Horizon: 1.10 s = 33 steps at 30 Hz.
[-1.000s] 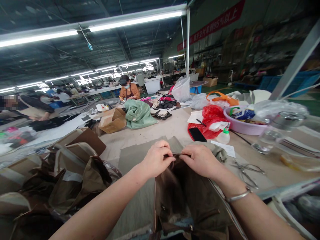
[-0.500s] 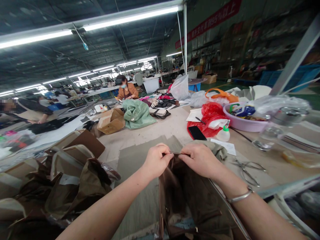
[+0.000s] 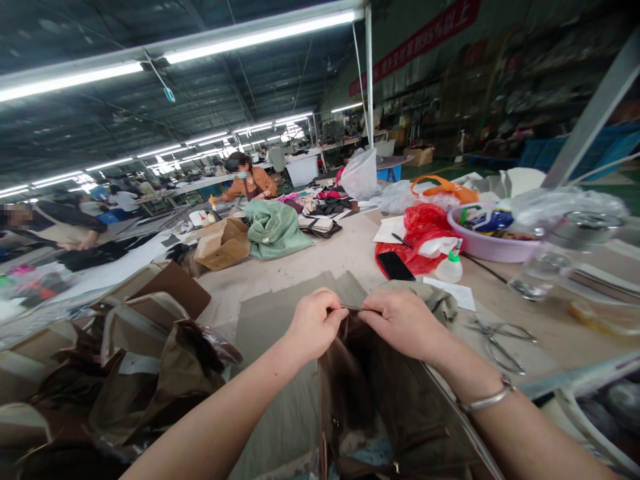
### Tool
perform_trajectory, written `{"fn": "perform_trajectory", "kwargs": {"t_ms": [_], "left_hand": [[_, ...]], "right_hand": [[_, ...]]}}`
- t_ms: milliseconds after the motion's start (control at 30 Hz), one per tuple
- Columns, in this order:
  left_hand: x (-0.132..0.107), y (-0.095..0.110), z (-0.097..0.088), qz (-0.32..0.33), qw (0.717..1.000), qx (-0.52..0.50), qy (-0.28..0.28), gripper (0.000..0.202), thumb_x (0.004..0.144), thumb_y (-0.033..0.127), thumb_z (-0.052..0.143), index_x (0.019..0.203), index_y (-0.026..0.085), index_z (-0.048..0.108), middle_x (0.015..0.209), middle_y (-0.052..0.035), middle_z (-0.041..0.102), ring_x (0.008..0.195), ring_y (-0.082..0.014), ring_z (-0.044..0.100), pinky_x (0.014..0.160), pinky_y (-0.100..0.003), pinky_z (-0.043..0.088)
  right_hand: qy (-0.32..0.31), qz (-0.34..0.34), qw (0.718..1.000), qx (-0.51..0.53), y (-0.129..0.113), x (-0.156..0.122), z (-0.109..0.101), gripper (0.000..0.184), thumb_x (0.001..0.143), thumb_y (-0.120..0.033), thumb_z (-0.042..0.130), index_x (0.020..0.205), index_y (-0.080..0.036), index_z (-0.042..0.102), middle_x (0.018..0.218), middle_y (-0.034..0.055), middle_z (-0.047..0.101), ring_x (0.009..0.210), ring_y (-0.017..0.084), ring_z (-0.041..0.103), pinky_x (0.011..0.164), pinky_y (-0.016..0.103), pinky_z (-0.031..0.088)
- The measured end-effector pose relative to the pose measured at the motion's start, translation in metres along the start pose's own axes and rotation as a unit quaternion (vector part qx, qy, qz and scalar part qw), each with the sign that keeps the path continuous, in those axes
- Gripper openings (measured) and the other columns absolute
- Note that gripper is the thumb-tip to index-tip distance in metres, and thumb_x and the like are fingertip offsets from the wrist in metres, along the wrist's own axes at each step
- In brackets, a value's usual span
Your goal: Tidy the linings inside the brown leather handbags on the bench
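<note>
A dark brown fabric bag (image 3: 410,407) stands in front of me with its mouth towards me, showing its inside and a bit of metal hardware low down. My left hand (image 3: 317,323) pinches the bag's far top edge between thumb and fingers. Close beside it, my right hand (image 3: 400,317) pinches the same edge, a short stretch of which shows between the two. A silver bangle circles my right wrist. Under the bag lies a grey-green sheet (image 3: 275,333) on the table. Behind my right hand is some bunched olive cloth (image 3: 443,300).
Stacked brown bags (image 3: 150,373) crowd the left. At right lie scissors (image 3: 503,343), a clear jar (image 3: 543,267), a lilac basin (image 3: 495,247), a small bottle (image 3: 449,268) and a phone (image 3: 395,265). Beyond are a cardboard box (image 3: 223,243), a green cloth bundle (image 3: 275,230) and a co-worker (image 3: 250,180).
Both my hands keep their pinch on the bag's edge, nearly in place. The co-worker in the orange top has leaned and stretched an arm out to the left.
</note>
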<state>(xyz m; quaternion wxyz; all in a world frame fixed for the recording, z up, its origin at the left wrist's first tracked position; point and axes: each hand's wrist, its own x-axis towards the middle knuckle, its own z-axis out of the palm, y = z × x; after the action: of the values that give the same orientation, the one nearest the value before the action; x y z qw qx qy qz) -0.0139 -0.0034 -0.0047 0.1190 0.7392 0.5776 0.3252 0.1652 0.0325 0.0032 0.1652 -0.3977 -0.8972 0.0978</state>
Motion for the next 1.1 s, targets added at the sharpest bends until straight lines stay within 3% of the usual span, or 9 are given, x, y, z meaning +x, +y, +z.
{"fn": "perform_trajectory", "kwargs": {"t_ms": [800,967,1100], "left_hand": [[-0.004,0.0,0.002,-0.004,0.996,0.086,0.011,0.013,0.075,0.019,0.054,0.063,0.018,0.05,0.07,0.0019,0.055,0.066,-0.0114,0.051,0.062,-0.023,0.037],[-0.003,-0.002,0.001,-0.009,0.995,0.097,0.019,0.012,0.075,0.018,0.054,0.063,0.018,0.05,0.069,0.0019,0.054,0.066,-0.0115,0.051,0.061,-0.023,0.037],[-0.002,-0.003,-0.001,-0.017,0.997,0.076,0.024,0.01,0.075,0.02,0.055,0.065,0.018,0.053,0.07,0.0013,0.057,0.069,-0.0125,0.054,0.065,-0.025,0.04]], "right_hand": [[-0.011,0.017,0.999,-0.033,-0.006,-0.004,-0.005,0.038,0.088,-0.042,0.035,0.077,-0.023,0.066,0.079,0.0022,0.065,0.074,0.014,0.056,0.065,0.025,0.033],[-0.016,0.015,0.999,-0.034,-0.006,-0.004,-0.011,0.041,0.083,-0.054,0.038,0.091,-0.026,0.066,0.084,0.0032,0.066,0.079,0.016,0.058,0.065,0.025,0.036],[-0.01,0.012,0.998,-0.056,-0.01,0.007,-0.007,0.032,0.084,-0.046,0.041,0.092,-0.027,0.066,0.086,0.0025,0.066,0.08,0.017,0.059,0.064,0.025,0.037]]}}
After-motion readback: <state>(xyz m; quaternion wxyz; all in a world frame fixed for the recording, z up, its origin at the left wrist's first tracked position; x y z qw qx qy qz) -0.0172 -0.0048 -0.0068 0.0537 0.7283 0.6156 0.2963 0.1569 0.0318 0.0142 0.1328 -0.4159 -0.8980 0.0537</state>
